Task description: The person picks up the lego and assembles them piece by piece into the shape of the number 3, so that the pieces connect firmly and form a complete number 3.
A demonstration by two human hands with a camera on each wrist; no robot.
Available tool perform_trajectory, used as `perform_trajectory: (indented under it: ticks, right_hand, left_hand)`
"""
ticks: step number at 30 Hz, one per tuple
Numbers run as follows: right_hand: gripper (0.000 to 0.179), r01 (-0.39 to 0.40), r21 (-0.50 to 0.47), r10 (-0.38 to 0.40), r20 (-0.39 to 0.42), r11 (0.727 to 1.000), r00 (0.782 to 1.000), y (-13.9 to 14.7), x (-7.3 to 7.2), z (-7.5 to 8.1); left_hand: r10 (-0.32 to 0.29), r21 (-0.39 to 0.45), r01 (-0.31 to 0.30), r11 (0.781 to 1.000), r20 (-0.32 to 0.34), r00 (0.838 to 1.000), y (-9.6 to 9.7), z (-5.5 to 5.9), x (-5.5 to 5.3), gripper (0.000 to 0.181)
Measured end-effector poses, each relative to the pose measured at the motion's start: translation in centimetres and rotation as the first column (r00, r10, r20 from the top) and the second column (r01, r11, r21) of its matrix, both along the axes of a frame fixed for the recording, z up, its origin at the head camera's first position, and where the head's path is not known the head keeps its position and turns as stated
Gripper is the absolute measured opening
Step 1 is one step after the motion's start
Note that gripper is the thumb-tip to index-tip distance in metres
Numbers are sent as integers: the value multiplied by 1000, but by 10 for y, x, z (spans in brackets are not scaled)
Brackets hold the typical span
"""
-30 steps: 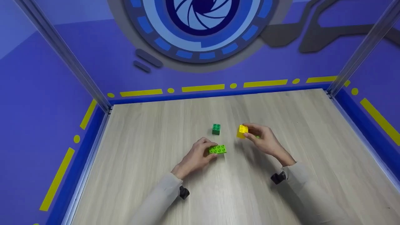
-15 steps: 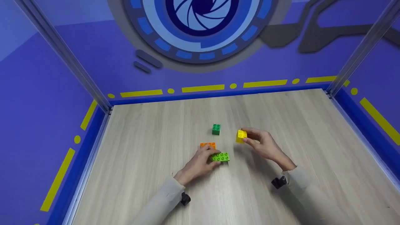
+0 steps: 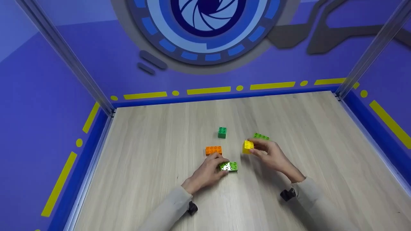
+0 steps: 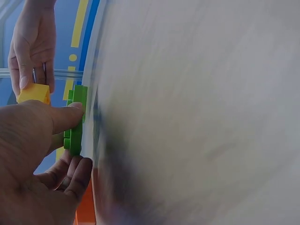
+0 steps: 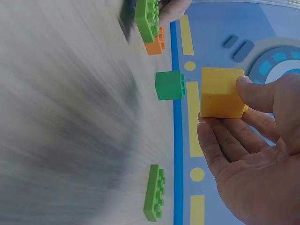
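My left hand (image 3: 208,170) pinches a light green building block (image 3: 230,166) between thumb and fingers, low over the table. In the left wrist view this green block (image 4: 78,119) has its studs facing left. To the right, my right hand (image 3: 272,156) holds a yellow building block (image 3: 247,147) by thumb and fingertips, raised above the tabletop. An orange block (image 3: 213,150) lies just beyond my left fingers. Farther back stands a small dark green block (image 3: 222,132). A second light green block (image 3: 261,136) lies behind my right hand, which partly covers it.
The wood-patterned tabletop (image 3: 154,138) is walled by blue printed panels (image 3: 205,77) at the back and sides. Metal posts (image 3: 77,61) rise at the back corners. Each wrist carries a small black camera (image 3: 288,194).
My left hand has moved toward me and slightly right with the light green block, uncovering the orange one. The right hand has come nearer with the yellow block, exposing the second light green block.
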State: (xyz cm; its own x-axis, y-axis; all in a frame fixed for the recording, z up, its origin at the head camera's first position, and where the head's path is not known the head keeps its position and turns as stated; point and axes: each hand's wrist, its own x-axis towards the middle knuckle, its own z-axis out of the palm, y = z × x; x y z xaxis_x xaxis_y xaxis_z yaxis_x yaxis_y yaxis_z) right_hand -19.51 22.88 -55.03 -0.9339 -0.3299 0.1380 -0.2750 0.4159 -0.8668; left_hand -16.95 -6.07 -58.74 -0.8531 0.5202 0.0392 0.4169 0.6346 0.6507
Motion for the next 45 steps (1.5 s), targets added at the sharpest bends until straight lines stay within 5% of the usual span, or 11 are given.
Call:
perform_trajectory:
  ticks: [6, 27, 45]
  right_hand:
    - [41, -4, 1, 4, 44, 1000, 999, -3, 5, -5]
    - [42, -79, 26, 79, -15, 997, 997, -10, 16, -14]
    - [38, -123, 4, 123, 22, 992, 992, -21, 18, -20]
  left_hand:
    - [-4, -14, 4, 1000, -18, 1000, 1, -2, -1, 38]
    - [5, -37, -5, 999, -3, 1000, 9, -9, -2, 37]
    - [28, -20, -28, 999, 3, 1000, 11, -11, -5, 37]
